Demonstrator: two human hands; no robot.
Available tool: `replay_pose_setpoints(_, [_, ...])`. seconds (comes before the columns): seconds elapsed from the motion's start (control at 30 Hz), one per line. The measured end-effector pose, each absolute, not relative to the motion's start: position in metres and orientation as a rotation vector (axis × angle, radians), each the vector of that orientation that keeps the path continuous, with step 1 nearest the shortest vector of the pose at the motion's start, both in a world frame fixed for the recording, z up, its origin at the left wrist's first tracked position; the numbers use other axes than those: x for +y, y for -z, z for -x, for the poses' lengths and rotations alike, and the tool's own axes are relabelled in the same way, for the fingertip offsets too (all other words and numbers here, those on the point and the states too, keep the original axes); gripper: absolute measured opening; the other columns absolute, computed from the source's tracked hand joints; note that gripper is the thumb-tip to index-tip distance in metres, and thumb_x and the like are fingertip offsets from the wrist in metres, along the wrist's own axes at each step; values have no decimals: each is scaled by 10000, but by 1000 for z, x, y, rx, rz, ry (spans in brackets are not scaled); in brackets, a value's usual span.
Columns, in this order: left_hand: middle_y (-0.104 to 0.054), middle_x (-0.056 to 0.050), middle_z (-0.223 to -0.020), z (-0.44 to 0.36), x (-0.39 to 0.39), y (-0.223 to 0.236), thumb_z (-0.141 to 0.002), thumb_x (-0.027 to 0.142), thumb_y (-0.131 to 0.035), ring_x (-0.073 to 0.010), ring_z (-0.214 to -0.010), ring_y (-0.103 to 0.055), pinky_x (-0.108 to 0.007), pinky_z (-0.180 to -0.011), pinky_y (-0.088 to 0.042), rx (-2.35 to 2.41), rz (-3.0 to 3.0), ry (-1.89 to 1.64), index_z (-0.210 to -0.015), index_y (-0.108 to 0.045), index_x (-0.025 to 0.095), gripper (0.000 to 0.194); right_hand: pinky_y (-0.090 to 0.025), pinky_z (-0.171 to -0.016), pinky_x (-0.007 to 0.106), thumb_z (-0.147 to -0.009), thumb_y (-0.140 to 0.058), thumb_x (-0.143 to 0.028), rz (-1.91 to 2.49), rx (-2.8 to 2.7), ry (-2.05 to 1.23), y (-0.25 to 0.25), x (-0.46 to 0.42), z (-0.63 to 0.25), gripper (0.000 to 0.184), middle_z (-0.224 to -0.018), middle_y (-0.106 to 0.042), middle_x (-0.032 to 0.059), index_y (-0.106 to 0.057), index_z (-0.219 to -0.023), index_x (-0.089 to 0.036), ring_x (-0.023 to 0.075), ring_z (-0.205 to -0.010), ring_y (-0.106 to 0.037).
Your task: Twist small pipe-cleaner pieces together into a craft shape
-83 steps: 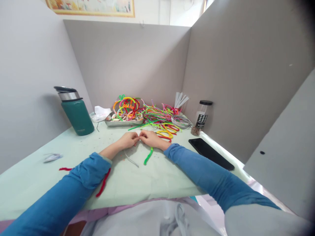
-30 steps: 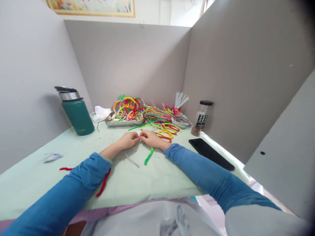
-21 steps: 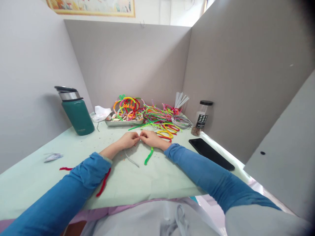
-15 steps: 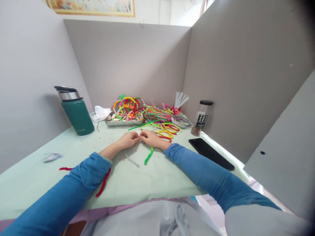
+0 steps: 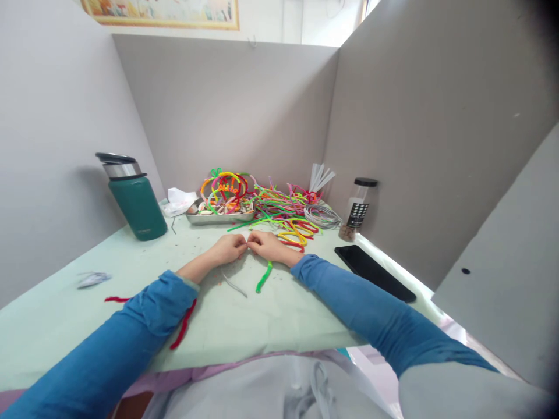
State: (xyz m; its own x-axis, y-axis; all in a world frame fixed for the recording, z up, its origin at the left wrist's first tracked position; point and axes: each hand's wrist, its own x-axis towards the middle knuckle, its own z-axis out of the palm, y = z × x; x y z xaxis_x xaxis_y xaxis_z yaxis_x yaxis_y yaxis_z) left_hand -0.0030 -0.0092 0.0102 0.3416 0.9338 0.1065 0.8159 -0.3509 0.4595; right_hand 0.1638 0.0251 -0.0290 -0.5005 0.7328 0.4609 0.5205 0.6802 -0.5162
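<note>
My left hand [image 5: 227,249] and my right hand [image 5: 267,245] meet fingertip to fingertip over the middle of the table. Both are closed in a pinch, and whatever sits between the fingers is too small to make out. Just below my right hand lies a green pipe cleaner [image 5: 264,277]. A thin grey wire [image 5: 234,285] rests below my left hand. Under my left forearm runs a red pipe cleaner [image 5: 183,326], partly hidden by the sleeve. Scissors with yellow and red handles [image 5: 293,237] lie right behind my right wrist.
At the back, a metal tray [image 5: 220,219] of small pieces stands beside a heap of coloured pipe cleaners [image 5: 279,201] and a coil of grey wire [image 5: 322,216]. A green bottle [image 5: 137,206] is at left; a clear jar [image 5: 357,212] and black phone [image 5: 374,273] are at right.
A bit of white that showed above the fingertips is now less visible. Both hands otherwise keep nearly the same place and pinch.
</note>
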Motion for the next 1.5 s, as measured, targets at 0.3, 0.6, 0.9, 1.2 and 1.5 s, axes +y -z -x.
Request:
replay_pose_setpoints(0.3, [-628,6,-588,3,-8,-10,-811,326,-451,-120,-519,-520,-218,-538,-374,1564,-2346,-504,-757,-588,174,212,-292,-596,221,-807,-505,-230,960,-2230,-377,28,25,-164,92,-712,-574,-10,-572,-803,-167,114,-649,-470])
replay_pose_setpoints(0.6, [-640,9,-608,4,-8,-10,-823,305,-457,-117,-516,-524,-221,-557,-374,1553,-2380,-506,-757,-581,174,192,-300,-608,223,-816,-503,-240,960,-2243,-365,29,26,-164,105,-733,-588,-3,-579,-822,-167,116,-656,-470])
replay_pose_setpoints(0.9, [-638,7,-604,3,-9,-11,-827,299,-453,-129,-545,-536,-226,-580,-379,1573,-2410,-466,-770,-602,170,205,-299,-611,224,-814,-506,-241,956,-2236,-374,29,25,-164,103,-733,-589,-2,-577,-817,-167,117,-660,-473])
replay_pose_setpoints(1.2, [-659,-5,-639,4,-5,-10,-826,312,-445,-140,-591,-559,-229,-601,-392,1574,-2432,-452,-796,-612,169,222,-299,-601,223,-812,-501,-234,961,-2245,-358,27,23,-164,97,-719,-580,-5,-570,-798,-167,116,-652,-475])
replay_pose_setpoints(1.5, [-653,-11,-643,3,-6,-11,-806,295,-434,-141,-600,-547,-232,-593,-386,1568,-2426,-444,-778,-608,167,218,-314,-623,224,-827,-505,-260,945,-2244,-355,32,28,-164,122,-753,-599,1,-587,-847,-171,118,-673,-486])
